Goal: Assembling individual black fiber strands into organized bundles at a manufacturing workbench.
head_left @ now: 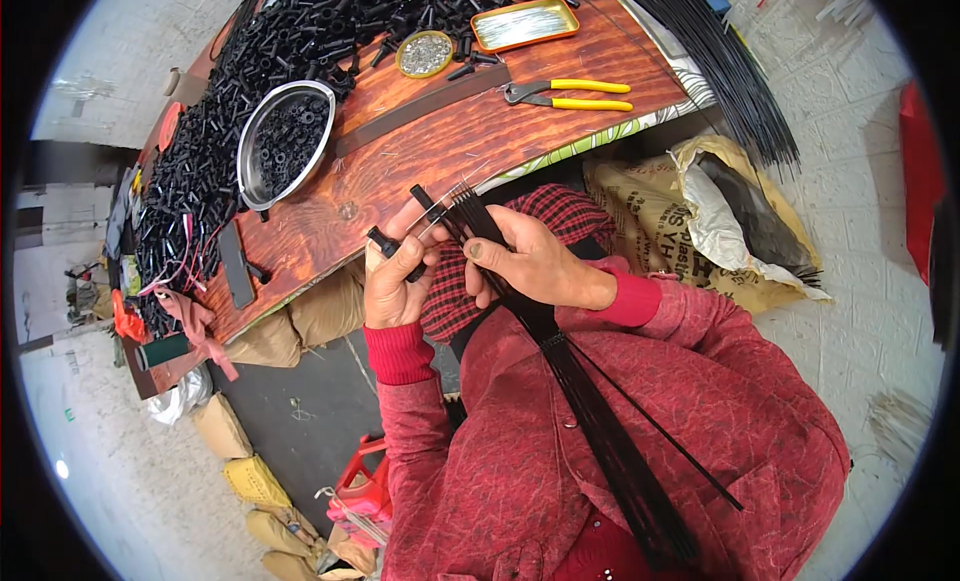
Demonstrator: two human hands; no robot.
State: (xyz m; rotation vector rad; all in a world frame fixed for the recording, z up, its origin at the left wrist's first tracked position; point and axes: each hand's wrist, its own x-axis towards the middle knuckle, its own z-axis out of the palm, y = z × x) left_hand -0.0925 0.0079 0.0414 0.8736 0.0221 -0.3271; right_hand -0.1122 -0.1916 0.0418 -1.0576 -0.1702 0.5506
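My left hand (393,293) is closed, with a short black tubular plastic part (382,243) between thumb and fingers. A second black part (425,200) sits at its fingertips, and thin bright wires run between the two hands. My right hand (550,263) wraps round a bundle of long, thin black rods (610,436). Fine pale tips stick out of the bundle's upper end, close to the left fingers. The rest of the bundle slopes down across my red jacket, and one rod (655,426) splays out to the right. Exactly how wires and parts join is too small to tell.
On the wooden table (400,186) lie heaped black tubular parts (185,196), a metal bowl (241,161), yellow-handled pliers (590,93), a dark flat bar (425,112), a dish of small metal pieces (425,54) and a tray of wires (525,26). A sack (640,216) stands right.
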